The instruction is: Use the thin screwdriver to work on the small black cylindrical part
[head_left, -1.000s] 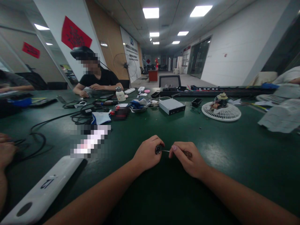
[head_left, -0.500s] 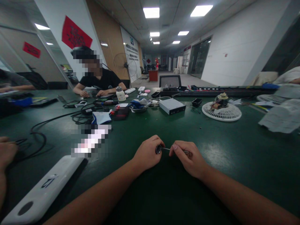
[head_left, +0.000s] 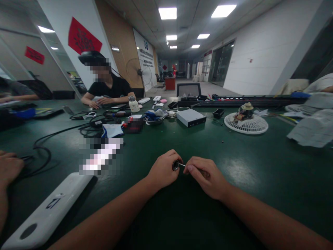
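Shiny round part (head_left: 176, 165) sat pinched in the left hand (head_left: 163, 171), at nine o'clock from the right hand (head_left: 205, 180), which gripped a thin tool (head_left: 185, 165) touching it; this work needed steady fingers.

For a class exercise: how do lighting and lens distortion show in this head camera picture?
In the head view, ceiling lights glare, a pale sheen lies on the green table, and the wide lens bends the wall and stretches the right forearm.
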`<state>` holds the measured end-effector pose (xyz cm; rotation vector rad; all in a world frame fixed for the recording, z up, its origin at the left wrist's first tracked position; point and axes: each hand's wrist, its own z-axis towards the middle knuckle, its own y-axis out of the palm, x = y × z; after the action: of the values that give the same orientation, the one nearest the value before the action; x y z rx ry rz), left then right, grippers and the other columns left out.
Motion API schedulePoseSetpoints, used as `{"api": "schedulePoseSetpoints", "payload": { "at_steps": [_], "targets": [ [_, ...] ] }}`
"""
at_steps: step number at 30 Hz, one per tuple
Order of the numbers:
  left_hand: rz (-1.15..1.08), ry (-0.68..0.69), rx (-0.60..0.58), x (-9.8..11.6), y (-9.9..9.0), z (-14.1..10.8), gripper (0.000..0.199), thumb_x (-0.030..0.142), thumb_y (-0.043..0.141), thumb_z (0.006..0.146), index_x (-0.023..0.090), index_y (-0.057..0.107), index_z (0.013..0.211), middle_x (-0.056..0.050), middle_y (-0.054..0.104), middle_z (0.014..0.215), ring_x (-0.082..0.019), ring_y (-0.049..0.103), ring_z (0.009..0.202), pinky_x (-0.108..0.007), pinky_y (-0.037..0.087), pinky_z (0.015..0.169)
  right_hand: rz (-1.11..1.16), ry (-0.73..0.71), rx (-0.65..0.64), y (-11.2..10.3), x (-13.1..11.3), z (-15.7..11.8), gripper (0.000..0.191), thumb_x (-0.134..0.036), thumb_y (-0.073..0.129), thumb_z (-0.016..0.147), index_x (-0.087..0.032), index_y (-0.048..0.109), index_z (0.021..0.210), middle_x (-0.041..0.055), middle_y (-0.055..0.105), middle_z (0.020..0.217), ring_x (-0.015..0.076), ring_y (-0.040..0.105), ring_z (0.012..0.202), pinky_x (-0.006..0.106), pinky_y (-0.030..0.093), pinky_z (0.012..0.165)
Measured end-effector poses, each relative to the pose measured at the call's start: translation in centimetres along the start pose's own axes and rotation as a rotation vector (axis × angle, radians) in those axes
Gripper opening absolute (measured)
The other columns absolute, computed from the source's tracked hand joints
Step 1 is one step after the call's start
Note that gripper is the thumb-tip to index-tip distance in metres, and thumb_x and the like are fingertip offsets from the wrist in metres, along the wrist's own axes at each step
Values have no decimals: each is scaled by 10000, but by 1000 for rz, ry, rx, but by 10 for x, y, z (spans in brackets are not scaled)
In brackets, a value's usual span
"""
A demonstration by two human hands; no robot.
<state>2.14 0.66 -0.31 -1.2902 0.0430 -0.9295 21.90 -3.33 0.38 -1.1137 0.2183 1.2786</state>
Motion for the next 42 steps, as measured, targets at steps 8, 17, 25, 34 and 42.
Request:
{"api": "schedulePoseSetpoints", "payload": {
  "at_steps": [8, 17, 25, 34, 42],
  "targets": [
    [26, -115, 40, -5, 1, 1, 252, 71, 590, 752, 201, 623, 965, -31, 635, 987, -188, 608, 901, -322, 481, 787, 84, 245, 484, -5, 17, 0, 317, -404, 443, 1008, -187, 663, 935, -13, 593, 545, 150, 585, 495, 272, 448, 508],
    [5, -191, 102, -2, 1, 1, 190, 186, 643, 793, 214, 543, 953, -12, 607, 942, -185, 586, 843, -312, 453, 720, -401, 364, 146, -3, 37, 9, 170, -148, 666, 794, -239, 613, 928, 30, 654, 870, 232, 594, 835, 353, 443, 717],
    [90, -184, 102, -5, 2, 3, 211, 338, 701, 801, 203, 589, 920, -23, 611, 938, -211, 575, 889, -335, 436, 752, -283, 347, 72, -2, 24, 8, 153, -192, 654, 825, -230, 596, 962, 17, 665, 905, 204, 625, 823, 337, 450, 715],
    [79, -227, 62, -6, 1, 4, 253, 450, 568, 906, 237, 603, 1038, -38, 623, 996, -216, 569, 929, -335, 430, 774, -200, 279, 14, 2, 23, 7, 249, -43, 565, 812, -239, 594, 963, 7, 664, 921, 181, 633, 854, 322, 476, 771],
    [68, -274, 49, 0, -3, 5, 222, 428, 520, 925, 246, 569, 1044, -22, 646, 947, -213, 591, 895, -327, 417, 749, -148, 229, -7, 2, 20, 6, 328, -5, 547, 797, -249, 601, 1009, 6, 655, 994, 175, 634, 920, 325, 483, 830]
  ]
}}
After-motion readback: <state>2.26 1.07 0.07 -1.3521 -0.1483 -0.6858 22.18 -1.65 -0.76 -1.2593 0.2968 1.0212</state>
